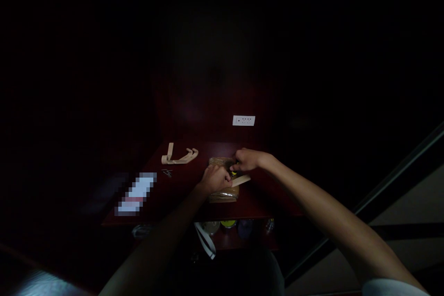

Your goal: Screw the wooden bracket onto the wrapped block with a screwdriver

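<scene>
My left hand (215, 179) is closed at the near end of a flat, pale wooden strip (242, 180), its fingers pressed over it. Under the strip lies a brown bundle wrapped in clear plastic (225, 194), partly covered by that hand. Just to the right and farther back, my right hand (247, 159) is curled closed, with a small yellow piece (234, 172) showing below its fingers; the rest of that item is hidden. On the left of the table sit a pale wooden piece with curved hook ends (182, 159) and several thin metal screws or nails (167, 172).
A blurred white and red sheet or packet (137, 193) lies at the left of the dark red table (194, 210). A white socket plate (243, 120) is on the back wall. Below the tabletop, a shelf holds round containers (228, 223), and a white strap (206, 242) hangs down.
</scene>
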Action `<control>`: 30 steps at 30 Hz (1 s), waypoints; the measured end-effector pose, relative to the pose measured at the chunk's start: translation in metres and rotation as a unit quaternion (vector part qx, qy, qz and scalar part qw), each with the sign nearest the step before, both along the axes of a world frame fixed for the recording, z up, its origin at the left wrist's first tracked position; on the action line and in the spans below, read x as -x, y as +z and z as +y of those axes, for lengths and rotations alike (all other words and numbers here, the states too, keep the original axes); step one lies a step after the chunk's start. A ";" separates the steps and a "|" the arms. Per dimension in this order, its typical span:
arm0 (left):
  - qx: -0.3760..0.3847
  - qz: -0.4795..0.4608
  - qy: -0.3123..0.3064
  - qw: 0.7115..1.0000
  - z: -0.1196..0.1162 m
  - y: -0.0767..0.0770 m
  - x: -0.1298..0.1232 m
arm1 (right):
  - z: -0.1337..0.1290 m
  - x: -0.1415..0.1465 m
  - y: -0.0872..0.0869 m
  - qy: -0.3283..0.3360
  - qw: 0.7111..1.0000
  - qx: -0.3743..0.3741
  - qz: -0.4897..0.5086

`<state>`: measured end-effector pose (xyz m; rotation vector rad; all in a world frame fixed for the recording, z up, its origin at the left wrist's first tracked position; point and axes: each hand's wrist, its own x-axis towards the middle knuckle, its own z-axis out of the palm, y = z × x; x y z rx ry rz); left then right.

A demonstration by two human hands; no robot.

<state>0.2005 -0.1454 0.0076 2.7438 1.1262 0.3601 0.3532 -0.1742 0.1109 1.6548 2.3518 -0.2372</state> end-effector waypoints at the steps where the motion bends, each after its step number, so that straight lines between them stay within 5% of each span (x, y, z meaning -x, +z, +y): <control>1: -0.001 0.000 0.000 1.000 0.000 0.000 0.000 | 0.001 -0.001 -0.001 -0.004 1.000 0.001 0.008; 30: -0.002 0.011 -0.013 1.000 0.001 0.001 -0.001 | 0.000 0.002 -0.001 -0.003 1.000 -0.002 0.014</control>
